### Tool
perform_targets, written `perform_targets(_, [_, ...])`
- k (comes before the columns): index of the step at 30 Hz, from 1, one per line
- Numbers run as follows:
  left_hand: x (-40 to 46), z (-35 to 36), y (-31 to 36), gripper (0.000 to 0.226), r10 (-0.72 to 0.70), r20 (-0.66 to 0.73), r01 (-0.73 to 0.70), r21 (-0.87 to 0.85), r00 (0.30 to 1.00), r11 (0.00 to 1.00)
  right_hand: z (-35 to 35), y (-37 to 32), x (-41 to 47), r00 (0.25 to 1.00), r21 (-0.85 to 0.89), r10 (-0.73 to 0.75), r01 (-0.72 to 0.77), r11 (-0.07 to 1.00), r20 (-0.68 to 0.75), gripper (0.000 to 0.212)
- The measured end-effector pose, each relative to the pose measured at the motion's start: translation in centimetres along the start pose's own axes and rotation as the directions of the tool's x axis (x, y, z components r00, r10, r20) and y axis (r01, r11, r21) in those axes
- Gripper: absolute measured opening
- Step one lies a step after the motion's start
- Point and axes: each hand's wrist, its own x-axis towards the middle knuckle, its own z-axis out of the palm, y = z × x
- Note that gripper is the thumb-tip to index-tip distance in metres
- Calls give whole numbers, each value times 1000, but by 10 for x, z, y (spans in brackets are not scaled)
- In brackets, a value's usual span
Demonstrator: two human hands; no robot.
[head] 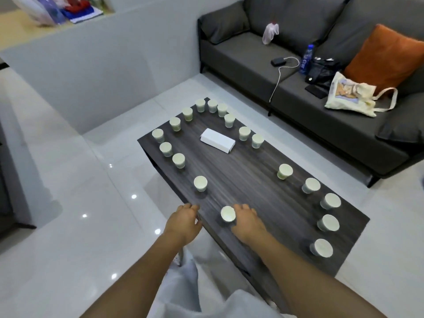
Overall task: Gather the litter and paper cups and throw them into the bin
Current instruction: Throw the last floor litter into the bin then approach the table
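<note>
Several white paper cups stand upright in a loose ring on the dark wooden coffee table (241,180). A flat white box (217,140) lies in the middle of the ring. My right hand (247,222) is over the near part of the table, fingers curled around the nearest paper cup (227,214), which still stands on the wood. My left hand (183,222) rests at the table's near left edge with loosely curled fingers and holds nothing. Another cup (200,183) stands just beyond my left hand. No bin is in view.
A grey sofa (252,53) runs along the far right, carrying an orange cushion (385,56), a tote bag (351,94), a water bottle (306,58) and a black device with a white cable. Glossy white floor tiles (80,191) surround the table. A low white wall stands at the back left.
</note>
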Motion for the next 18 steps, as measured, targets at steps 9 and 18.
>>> perform_targets(9, [139,-93,-116,44,58,75,-65,87,995,994,-22,-131,138,999,102,49,-51,993,20,54])
perform_targets(18, [263,-110,-134,46,41,215,-65,105,976,992,-57,-132,260,986,105,128,-140,985,111,52])
